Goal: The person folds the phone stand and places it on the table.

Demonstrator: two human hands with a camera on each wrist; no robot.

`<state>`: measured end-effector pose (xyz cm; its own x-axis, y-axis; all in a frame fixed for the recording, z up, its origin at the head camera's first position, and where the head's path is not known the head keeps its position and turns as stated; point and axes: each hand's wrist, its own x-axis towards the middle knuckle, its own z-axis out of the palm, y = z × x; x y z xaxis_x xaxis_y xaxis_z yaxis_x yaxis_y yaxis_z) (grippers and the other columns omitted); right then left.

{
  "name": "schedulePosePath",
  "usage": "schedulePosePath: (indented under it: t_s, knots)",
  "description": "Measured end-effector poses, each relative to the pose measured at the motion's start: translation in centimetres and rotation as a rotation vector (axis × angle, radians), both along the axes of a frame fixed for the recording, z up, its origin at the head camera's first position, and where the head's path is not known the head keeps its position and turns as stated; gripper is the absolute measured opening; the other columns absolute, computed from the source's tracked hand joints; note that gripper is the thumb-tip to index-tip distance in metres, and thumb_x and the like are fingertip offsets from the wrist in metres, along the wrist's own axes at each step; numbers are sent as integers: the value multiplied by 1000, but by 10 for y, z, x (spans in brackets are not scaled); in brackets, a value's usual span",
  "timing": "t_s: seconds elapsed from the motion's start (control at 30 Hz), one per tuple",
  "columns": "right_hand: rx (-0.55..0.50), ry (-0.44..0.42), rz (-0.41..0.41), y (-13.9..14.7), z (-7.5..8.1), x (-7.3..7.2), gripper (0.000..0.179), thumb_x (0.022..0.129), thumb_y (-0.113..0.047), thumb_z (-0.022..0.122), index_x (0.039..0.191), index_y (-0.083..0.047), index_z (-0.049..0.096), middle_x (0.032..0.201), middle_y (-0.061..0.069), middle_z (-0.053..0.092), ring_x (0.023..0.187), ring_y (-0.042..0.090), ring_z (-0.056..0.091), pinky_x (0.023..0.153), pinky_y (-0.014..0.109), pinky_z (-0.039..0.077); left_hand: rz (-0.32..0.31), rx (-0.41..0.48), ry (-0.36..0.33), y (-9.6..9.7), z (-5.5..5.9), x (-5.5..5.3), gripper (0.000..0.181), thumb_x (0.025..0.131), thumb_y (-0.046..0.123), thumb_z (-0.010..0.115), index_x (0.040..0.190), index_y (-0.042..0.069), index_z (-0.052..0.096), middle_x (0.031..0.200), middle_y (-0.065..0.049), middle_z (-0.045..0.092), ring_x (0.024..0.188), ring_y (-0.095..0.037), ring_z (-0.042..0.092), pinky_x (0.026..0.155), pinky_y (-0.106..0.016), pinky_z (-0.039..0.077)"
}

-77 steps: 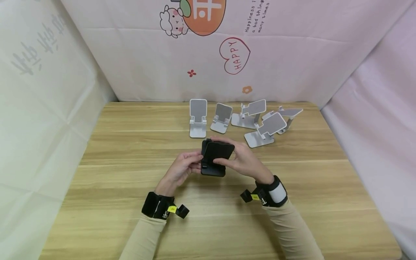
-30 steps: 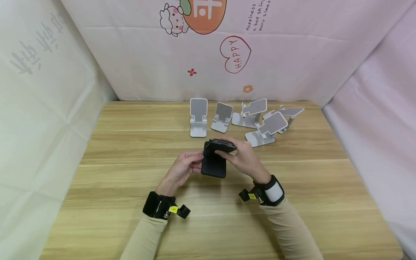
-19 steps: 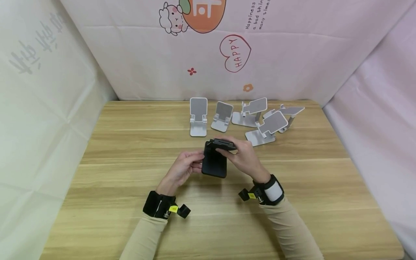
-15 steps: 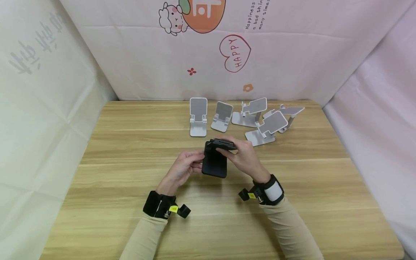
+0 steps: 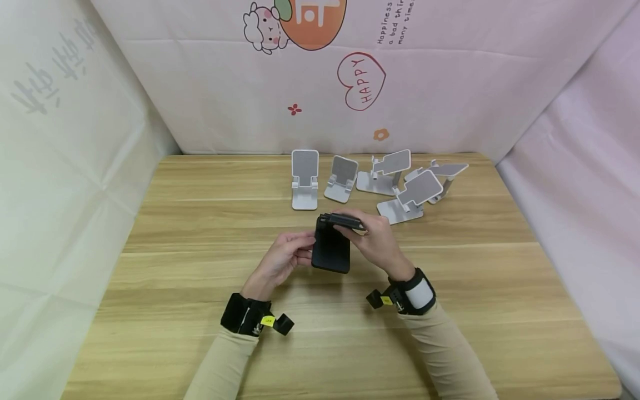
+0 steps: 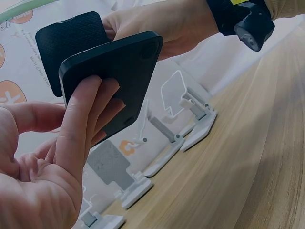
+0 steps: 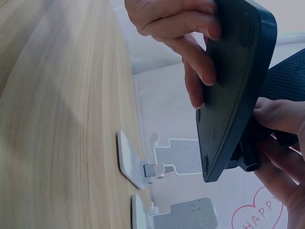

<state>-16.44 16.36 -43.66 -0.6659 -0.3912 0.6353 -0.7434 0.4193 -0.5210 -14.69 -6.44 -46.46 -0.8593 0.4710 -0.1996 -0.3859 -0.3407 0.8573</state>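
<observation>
A black folding phone stand [image 5: 331, 251] is held between both hands over the middle of the table. My left hand [image 5: 286, 254] grips its flat base at the left edge; in the left wrist view the fingers [image 6: 78, 114] lie along the underside and the thumb is on the other face. My right hand [image 5: 374, 238] pinches the upper plate [image 5: 345, 221], which stands tipped up from the base at its far end. In the right wrist view, round pads show at the corners of the base [image 7: 228, 95], and the right thumb [image 7: 274, 113] lies by the hinge.
Several white phone stands with grey faces stand unfolded along the back of the wooden table [image 5: 200, 222]: an upright one [image 5: 305, 180], a small one [image 5: 341, 179], and tilted ones [image 5: 420, 191] at the right. A printed cloth [image 5: 225, 100] hangs behind.
The black phone stand's upper plate, earlier lying close over the base, has swung up and back in the right hand. The left hand still grips the base; the white stands are unmoved.
</observation>
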Motion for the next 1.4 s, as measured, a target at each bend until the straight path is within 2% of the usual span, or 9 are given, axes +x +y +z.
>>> schedulePosePath:
  t_s: [0.33, 0.5, 0.63, 0.73, 0.8, 0.9, 1.03, 1.2, 1.4]
  knots:
    - [-16, -41, 25, 0, -2, -1, 38, 82, 6, 83, 118, 0, 72, 112, 13, 77, 104, 30, 75, 89, 41, 63, 6, -48, 14, -1, -2, 0, 44, 102, 0, 54, 141, -20, 47, 105, -9, 77, 75, -12, 76, 70, -24, 64]
    - [-39, -117, 62, 1, -4, -2, 42, 85, 7, 80, 125, 1, 69, 119, 17, 74, 111, 32, 72, 95, 41, 61, 34, -73, 21, 1, -5, 0, 42, 102, -1, 54, 140, -19, 49, 112, -18, 76, 76, -13, 77, 70, -25, 65]
    - [-56, -140, 49, 2, -4, -1, 51, 84, 8, 81, 132, 0, 65, 128, 17, 70, 117, 30, 68, 101, 39, 58, 75, -76, 24, 3, -4, 1, 42, 102, 0, 55, 140, -19, 50, 112, -20, 76, 76, -13, 77, 70, -25, 65]
    - [-109, -81, 36, 1, -2, 1, 54, 82, 8, 83, 131, 2, 64, 132, 19, 67, 123, 31, 64, 108, 33, 52, 129, -74, 15, 5, -2, 2, 41, 101, -1, 56, 138, -18, 52, 104, -15, 78, 76, -13, 76, 68, -25, 64]
    - [-158, -5, 36, 1, 0, 3, 48, 83, 4, 83, 127, 4, 66, 129, 20, 67, 122, 32, 61, 109, 29, 49, 176, -76, 10, 5, -2, 2, 40, 101, -1, 56, 137, -18, 53, 99, -12, 78, 75, -13, 76, 68, -25, 64]
    - [-179, 140, 23, -1, 5, 5, 34, 86, -2, 82, 119, 2, 73, 116, 21, 67, 111, 34, 61, 102, 28, 50, 249, -83, 11, 6, -1, 2, 39, 100, -2, 58, 136, -17, 56, 94, -11, 78, 73, -13, 76, 66, -25, 64]
    - [-97, 293, -37, -2, 10, 8, 26, 84, 1, 83, 109, -1, 77, 102, 16, 68, 95, 33, 61, 87, 32, 52, 312, -106, 33, 8, -2, 2, 38, 99, -3, 59, 135, -16, 57, 98, -18, 77, 70, -12, 75, 65, -24, 64]
    - [-11, 323, -91, -2, 12, 11, 30, 77, 8, 85, 105, -1, 77, 97, 13, 68, 89, 30, 62, 79, 37, 55, 339, -127, 47, 9, -3, 2, 37, 99, -3, 59, 134, -16, 57, 111, -31, 72, 69, -12, 75, 64, -23, 64]
    - [55, 289, -101, -2, 13, 16, 19, 85, 5, 80, 104, 1, 74, 98, 13, 68, 89, 28, 62, 74, 37, 56, 383, -150, 51, 12, -5, 3, 35, 99, -2, 59, 131, -17, 60, 112, -33, 70, 67, -11, 74, 61, -21, 62]
